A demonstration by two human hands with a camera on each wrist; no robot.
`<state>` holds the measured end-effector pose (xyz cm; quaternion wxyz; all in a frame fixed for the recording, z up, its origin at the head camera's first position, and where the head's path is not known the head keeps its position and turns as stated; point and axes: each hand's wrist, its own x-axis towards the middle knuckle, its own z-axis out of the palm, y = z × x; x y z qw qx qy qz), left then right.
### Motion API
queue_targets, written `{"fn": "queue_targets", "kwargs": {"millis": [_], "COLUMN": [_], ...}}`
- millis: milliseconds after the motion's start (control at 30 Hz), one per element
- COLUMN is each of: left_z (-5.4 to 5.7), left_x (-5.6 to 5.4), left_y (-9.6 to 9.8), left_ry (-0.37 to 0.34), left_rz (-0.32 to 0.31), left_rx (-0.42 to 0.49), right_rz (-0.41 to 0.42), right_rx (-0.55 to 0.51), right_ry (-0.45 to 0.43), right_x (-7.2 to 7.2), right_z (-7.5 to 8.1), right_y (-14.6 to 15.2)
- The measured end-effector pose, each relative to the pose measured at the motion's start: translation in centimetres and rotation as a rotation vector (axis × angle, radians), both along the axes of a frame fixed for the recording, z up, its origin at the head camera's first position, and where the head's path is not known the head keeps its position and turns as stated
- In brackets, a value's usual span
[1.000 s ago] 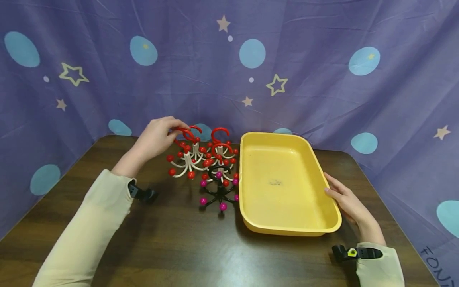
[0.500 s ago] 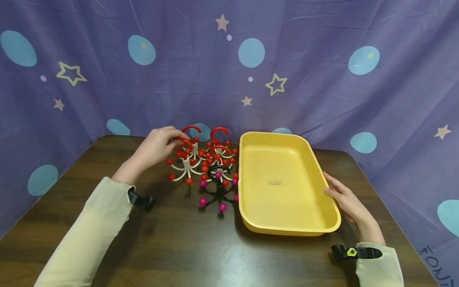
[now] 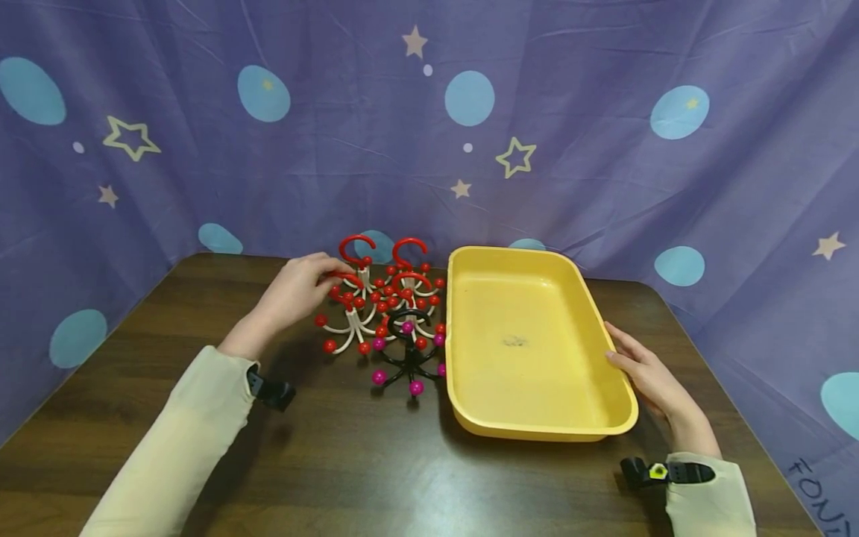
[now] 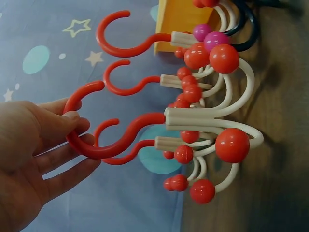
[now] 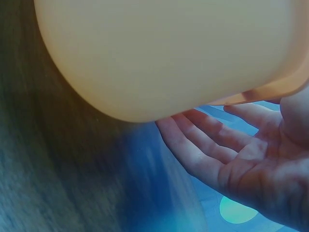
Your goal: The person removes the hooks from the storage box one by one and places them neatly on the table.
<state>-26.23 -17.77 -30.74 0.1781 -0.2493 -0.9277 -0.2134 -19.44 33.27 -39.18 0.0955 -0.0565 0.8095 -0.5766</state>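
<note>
My left hand (image 3: pixel 295 287) pinches the red hook of a white octopus-style hanger (image 3: pixel 353 322) with red ball tips, thumb and index finger on the hook in the left wrist view. The hanger stands upright at the front left of a cluster; whether its tips touch the table I cannot tell. Three similar hangers (image 3: pixel 365 277) with red hooks stand behind and beside it. In front is a black hanger (image 3: pixel 411 358) with magenta balls. On the right, my right hand (image 3: pixel 649 379) holds the yellow tray (image 3: pixel 523 388) by its right rim, thumb over the edge, fingers against the outer wall.
The brown wooden table (image 3: pixel 349 462) stretches in front of the hangers and tray. A purple curtain (image 3: pixel 322 112) with stars and blue spots hangs behind it. The tray's left wall is close beside the black hanger.
My left hand has lowered the hanger and shifted it slightly toward me. Its hook is now apart from the back-left hanger's hook in the head view. The right hand and tray stay put.
</note>
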Motion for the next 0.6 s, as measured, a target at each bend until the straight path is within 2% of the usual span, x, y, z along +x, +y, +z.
{"fn": "queue_targets", "kwargs": {"millis": [167,600], "left_z": [-0.6,-1.6], "left_x": [0.1,0.1], "left_y": [0.2,0.5], "left_ry": [-0.013,-0.056], "left_rz": [0.035,0.058], "left_rx": [0.007,0.090], "right_rz": [0.003,0.059], "right_rx": [-0.009,-0.002], "right_ry": [0.007,0.031], "right_x": [0.0,-0.1], "right_z": [-0.1,0.1], "right_y": [0.0,-0.1]}}
